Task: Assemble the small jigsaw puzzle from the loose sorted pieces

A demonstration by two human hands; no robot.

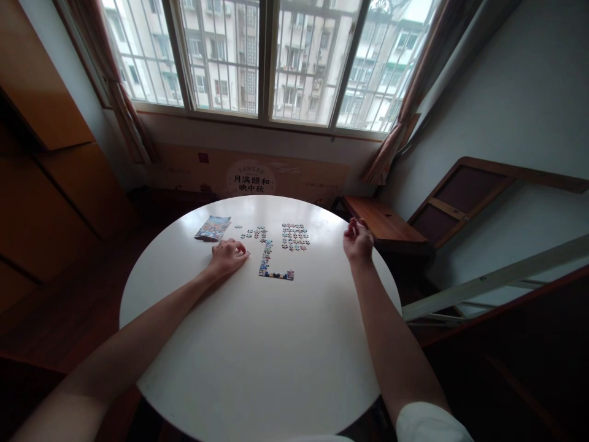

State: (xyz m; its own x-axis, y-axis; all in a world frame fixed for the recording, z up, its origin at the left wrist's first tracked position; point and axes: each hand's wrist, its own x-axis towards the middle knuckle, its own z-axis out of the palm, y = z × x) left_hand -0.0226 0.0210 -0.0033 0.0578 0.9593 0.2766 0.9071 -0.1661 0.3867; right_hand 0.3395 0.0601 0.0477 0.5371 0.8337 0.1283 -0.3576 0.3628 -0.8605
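From the head camera, a round white table (257, 356) carries a jigsaw in progress. The left hand (227, 256) rests on the tabletop with fingers curled loosely down, fingertips just beside an L-shaped strip of joined puzzle pieces (272, 265); whether it pinches a piece cannot be told. The right hand (358, 240) hovers near the table's right edge, fingers bent inward, and its hold is likewise unclear. Loose puzzle pieces (295, 236) lie laid out in rows beyond the strip, with a smaller scatter (256, 233) left of them. A printed puzzle bag (212, 228) lies further left.
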